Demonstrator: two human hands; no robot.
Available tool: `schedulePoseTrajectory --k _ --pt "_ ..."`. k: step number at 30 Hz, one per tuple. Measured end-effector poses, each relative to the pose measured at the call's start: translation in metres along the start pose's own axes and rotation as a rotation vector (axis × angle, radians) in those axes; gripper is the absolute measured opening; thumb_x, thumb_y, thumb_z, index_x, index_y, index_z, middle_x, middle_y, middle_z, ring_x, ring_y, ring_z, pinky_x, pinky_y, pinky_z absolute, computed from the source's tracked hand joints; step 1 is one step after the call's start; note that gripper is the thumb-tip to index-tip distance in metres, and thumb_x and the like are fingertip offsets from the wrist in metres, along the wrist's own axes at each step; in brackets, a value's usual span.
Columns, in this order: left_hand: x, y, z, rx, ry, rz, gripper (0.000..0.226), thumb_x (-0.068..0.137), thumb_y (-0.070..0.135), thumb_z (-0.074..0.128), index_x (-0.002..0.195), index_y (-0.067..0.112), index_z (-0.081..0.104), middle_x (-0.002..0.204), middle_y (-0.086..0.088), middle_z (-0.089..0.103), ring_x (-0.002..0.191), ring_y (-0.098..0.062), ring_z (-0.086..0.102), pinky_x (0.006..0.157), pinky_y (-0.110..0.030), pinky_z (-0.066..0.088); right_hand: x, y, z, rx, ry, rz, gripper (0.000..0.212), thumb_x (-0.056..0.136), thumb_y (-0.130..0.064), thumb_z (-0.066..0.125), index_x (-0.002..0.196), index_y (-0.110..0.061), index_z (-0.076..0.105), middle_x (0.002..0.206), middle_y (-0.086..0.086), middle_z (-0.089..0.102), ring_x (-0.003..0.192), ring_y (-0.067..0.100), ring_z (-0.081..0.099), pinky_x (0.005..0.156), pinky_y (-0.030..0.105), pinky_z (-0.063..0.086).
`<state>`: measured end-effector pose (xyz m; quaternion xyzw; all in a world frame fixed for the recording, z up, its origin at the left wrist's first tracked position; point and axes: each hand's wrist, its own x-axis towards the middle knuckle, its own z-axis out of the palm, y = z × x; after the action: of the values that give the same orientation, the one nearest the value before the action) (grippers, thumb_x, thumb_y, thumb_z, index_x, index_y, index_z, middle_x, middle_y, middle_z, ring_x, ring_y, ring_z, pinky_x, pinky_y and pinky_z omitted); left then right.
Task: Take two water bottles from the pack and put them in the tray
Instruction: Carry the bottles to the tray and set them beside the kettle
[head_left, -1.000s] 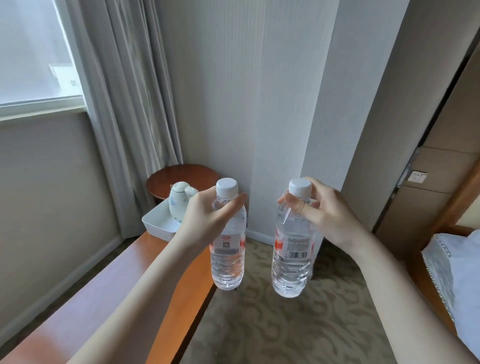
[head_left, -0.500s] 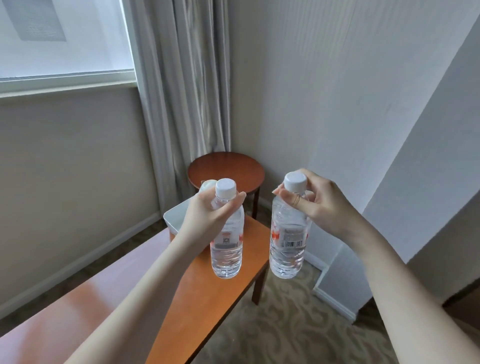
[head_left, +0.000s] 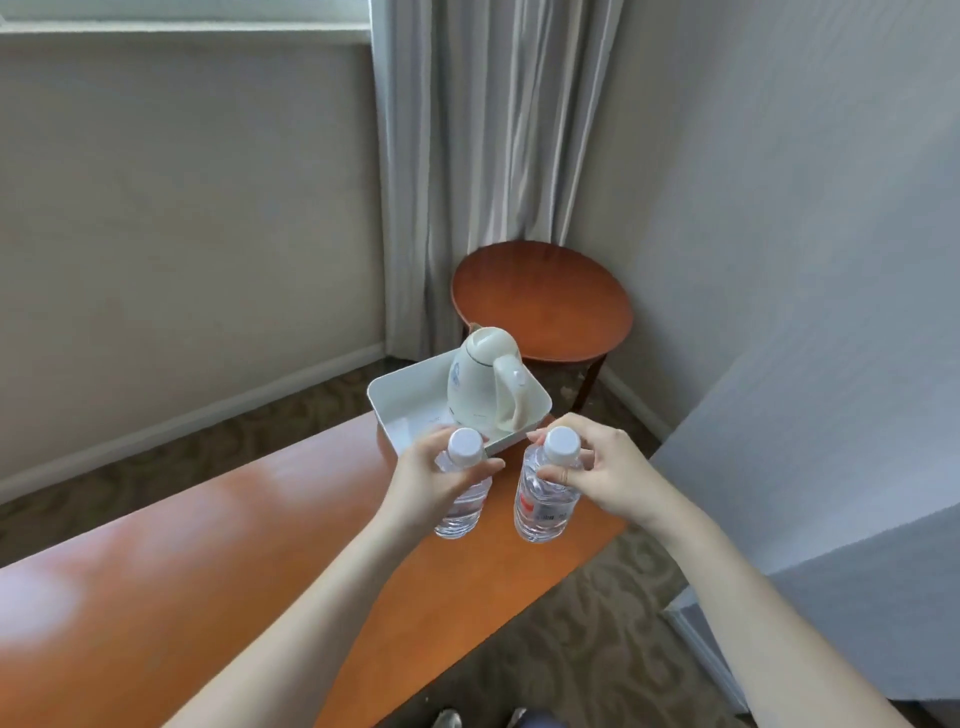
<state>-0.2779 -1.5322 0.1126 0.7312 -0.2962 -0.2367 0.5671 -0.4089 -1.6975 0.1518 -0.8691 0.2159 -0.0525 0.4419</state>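
I hold two clear water bottles with white caps above the far end of a long wooden table (head_left: 218, 566). My left hand (head_left: 431, 480) grips the neck of the left bottle (head_left: 462, 506). My right hand (head_left: 608, 475) grips the neck of the right bottle (head_left: 543, 506), which has a red and white label. Both bottles hang upright, just in front of the white tray (head_left: 402, 397) at the table's far end. The pack is out of view.
A cream electric kettle (head_left: 485, 387) stands in the right part of the tray. Behind it a round wooden side table (head_left: 545, 304) sits in the corner by grey curtains (head_left: 483, 145). A wall corner (head_left: 810, 467) juts out on the right. Patterned carpet covers the floor.
My view has turned left and tilted down. Both bottles have moved forward over the table end, close to the tray. The kettle is now plainly visible.
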Motion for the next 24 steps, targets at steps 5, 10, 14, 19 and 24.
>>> schedulePoseTrajectory --k 5,10,14,19,24 --pt "0.017 -0.035 0.016 0.099 0.073 -0.084 0.023 0.064 0.029 0.084 0.083 0.021 0.074 0.088 0.018 0.068 0.094 0.013 0.052 0.078 -0.002 0.037 0.039 0.045 0.020 -0.028 -0.137 -0.004 0.033 0.074 -0.026 0.078 0.104 -0.028 0.064 0.110 -0.011 0.070 0.104 0.008 0.063 0.093 0.045 0.052" --pt "0.030 -0.059 0.036 0.178 0.144 -0.209 0.034 0.061 0.023 0.087 0.092 0.016 0.074 0.097 0.009 0.070 0.093 0.016 0.049 0.078 0.000 0.035 0.076 0.089 0.032 -0.115 -0.274 -0.089 0.034 0.073 -0.023 0.079 0.103 -0.020 0.063 0.118 -0.004 0.069 0.107 0.014 0.063 0.093 0.041 0.052" --pt "0.035 -0.073 0.048 0.240 0.214 -0.342 0.040 0.059 0.024 0.087 0.097 0.021 0.075 0.101 0.016 0.065 0.095 0.006 0.050 0.079 -0.008 0.037 0.095 0.106 0.036 -0.193 -0.367 -0.155 0.039 0.072 -0.024 0.079 0.107 -0.018 0.061 0.116 0.001 0.070 0.108 0.019 0.062 0.094 0.036 0.049" --pt "0.031 -0.079 0.058 0.292 0.226 -0.443 0.046 0.057 0.024 0.086 0.101 0.027 0.073 0.115 0.014 0.067 0.108 -0.009 0.050 0.090 -0.025 0.041 0.107 0.118 0.040 -0.234 -0.450 -0.214 0.037 0.072 -0.023 0.079 0.103 -0.013 0.059 0.121 0.000 0.067 0.110 0.018 0.061 0.092 0.029 0.047" --pt "0.023 -0.085 0.063 0.293 0.217 -0.468 0.048 0.056 0.027 0.087 0.103 0.027 0.074 0.119 0.011 0.068 0.110 -0.009 0.051 0.092 -0.028 0.045 0.109 0.122 0.047 -0.233 -0.466 -0.211 0.037 0.073 -0.023 0.077 0.104 -0.016 0.058 0.122 -0.001 0.066 0.110 0.016 0.061 0.089 0.022 0.045"
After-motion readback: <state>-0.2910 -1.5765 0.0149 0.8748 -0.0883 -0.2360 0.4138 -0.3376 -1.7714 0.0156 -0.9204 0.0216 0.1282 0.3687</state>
